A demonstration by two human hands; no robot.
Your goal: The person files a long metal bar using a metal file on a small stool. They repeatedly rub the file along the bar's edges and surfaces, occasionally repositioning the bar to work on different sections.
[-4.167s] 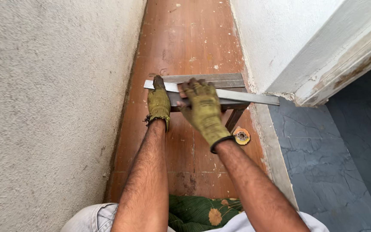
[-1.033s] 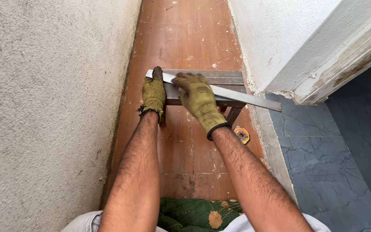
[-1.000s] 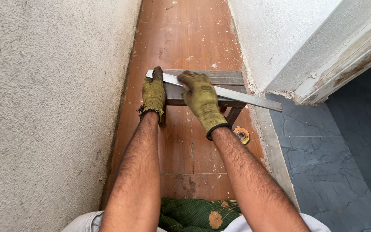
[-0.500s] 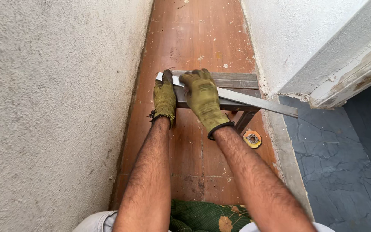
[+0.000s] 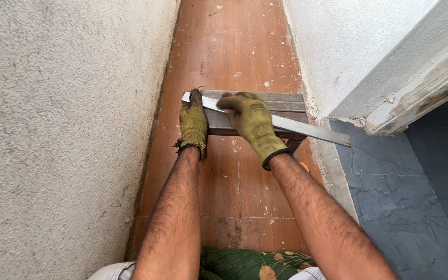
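Observation:
A long grey metal strip [image 5: 307, 128] lies slanted across a low wooden stool [image 5: 281, 102] on the brown tiled floor. My left hand [image 5: 193, 123], in a worn green glove, presses flat on the stool's left end, its fingertips touching the strip's left end. My right hand [image 5: 252, 122], gloved the same way, is closed over the strip near its middle, holding it down on the stool. The strip's right end sticks out past the stool toward the doorway.
A rough plastered wall [image 5: 63, 135] runs close along the left. A white wall and door frame [image 5: 390, 67] stand at the right, with dark blue floor tiles [image 5: 416, 207] beyond a pale threshold. A green patterned cloth [image 5: 245, 262] lies under my knees.
My right hand has shifted slightly along the strip and the view has moved a little; both hands stay on the strip and stool.

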